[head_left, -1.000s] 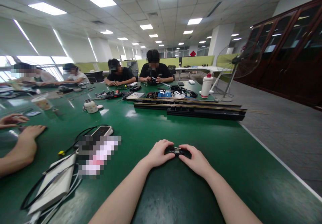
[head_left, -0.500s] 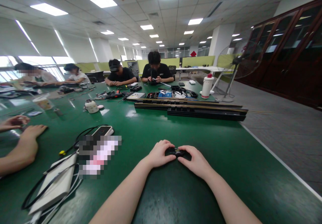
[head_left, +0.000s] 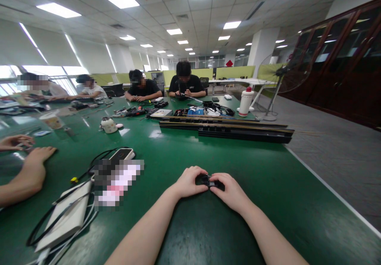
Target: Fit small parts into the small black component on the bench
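Both my hands rest on the green table (head_left: 268,177) in front of me, meeting over a small black part (head_left: 209,181) with a bit of metal on it. My left hand (head_left: 187,182) curls its fingers round the part's left end. My right hand (head_left: 229,191) pinches its right end. Most of the part is hidden under my fingers, so I cannot make out what it is.
To my left lie a white flat device (head_left: 67,217) with black cables, a blurred patch and a power bank (head_left: 122,153). Another person's hands (head_left: 29,169) rest at the left edge. Long black rails (head_left: 244,132) cross the table farther back. Several people sit at the far end.
My hands have drawn slightly closer together over the black part, and my right fingers have shifted onto it. Nothing else on the table has moved.
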Motion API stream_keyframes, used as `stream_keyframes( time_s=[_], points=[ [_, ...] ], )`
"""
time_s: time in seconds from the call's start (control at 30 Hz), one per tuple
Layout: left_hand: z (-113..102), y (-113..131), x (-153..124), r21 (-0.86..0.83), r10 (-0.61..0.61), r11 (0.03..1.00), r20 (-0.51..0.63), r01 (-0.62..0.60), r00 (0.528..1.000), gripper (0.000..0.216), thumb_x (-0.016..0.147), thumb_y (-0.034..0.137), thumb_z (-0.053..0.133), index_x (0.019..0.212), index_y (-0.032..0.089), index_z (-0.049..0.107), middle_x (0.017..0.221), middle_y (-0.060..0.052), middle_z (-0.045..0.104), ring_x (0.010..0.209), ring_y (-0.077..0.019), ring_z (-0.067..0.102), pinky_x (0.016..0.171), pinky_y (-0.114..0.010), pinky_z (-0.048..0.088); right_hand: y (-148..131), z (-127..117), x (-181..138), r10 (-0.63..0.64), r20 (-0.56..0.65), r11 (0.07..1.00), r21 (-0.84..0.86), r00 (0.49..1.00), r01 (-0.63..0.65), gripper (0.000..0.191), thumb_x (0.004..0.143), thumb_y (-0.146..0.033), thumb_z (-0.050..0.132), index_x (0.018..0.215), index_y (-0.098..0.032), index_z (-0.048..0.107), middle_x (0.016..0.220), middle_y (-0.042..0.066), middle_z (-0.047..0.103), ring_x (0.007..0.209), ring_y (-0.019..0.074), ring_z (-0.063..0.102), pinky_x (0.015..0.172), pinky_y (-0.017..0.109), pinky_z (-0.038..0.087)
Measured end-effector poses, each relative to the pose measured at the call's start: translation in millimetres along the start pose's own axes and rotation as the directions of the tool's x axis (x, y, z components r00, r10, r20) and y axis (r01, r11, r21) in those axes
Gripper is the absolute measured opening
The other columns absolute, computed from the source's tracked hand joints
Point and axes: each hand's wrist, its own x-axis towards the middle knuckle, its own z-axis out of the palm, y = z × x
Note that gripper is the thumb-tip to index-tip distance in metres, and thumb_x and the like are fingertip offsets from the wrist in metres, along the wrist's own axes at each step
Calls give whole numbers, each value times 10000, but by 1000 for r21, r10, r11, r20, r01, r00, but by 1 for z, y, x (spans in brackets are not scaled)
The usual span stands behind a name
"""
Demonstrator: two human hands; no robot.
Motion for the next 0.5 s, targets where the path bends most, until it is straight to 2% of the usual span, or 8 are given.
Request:
stream_keyframes(
  time_s=[0.2,0.33,0.5],
  points=[
    [1,0,0,-1,-6,1000,2,6,1000,379,716,308,701,1070,222,595,1044,-29,641,995,-226,568,884,-350,422,1,0,0,27,-6,999,45,1000,-27,171,718,-218,633,877,-248,687,1047,49,684,1043,237,585,964,421,418],
    [2,-1,0,-1,-19,1000,8,19,1000,384,733,310,686,1095,226,586,1045,-33,638,992,-228,568,885,-353,423,2,0,1,98,-53,988,124,994,-91,179,712,-260,635,885,-240,680,1052,52,682,1043,234,592,976,416,415],
    [1,-1,-1,9,-28,1000,9,28,1000,394,739,328,682,1105,224,583,1039,-39,636,979,-232,568,878,-354,428,6,-1,3,194,-70,961,214,978,-176,244,731,-335,619,942,-223,665,970,44,697,935,222,626,906,394,456]
  ],
)
